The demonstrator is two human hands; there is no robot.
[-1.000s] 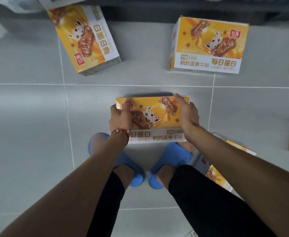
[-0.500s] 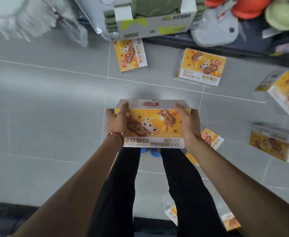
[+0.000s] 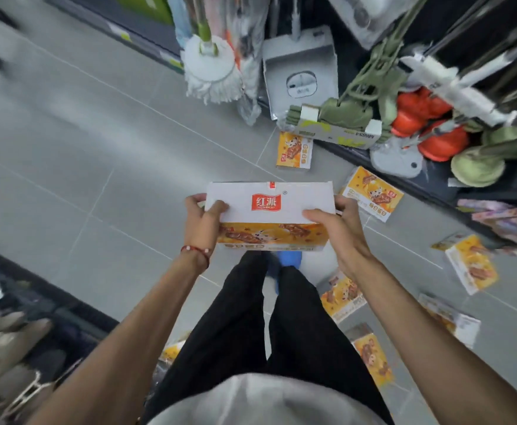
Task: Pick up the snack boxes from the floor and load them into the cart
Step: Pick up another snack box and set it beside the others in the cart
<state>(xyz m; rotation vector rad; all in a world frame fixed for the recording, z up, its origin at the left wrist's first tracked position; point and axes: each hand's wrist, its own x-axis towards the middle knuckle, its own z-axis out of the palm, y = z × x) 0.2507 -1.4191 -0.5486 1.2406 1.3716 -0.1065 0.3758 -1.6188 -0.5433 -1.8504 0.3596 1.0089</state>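
step: one snack box lifted clear of the floor, carry phase
fingers: left hand and right hand clamp the box ends
next: turn to the cart, not in view
material: glossy rectangular cardboard
rest: other boxes probably seven, blurred, on smooth grey tile

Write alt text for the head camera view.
Both hands, left hand and right hand, hold an orange-and-white cardboard snack box above a grey tiled floor. More matching boxes lie scattered around the person's feet, near a white string mop.
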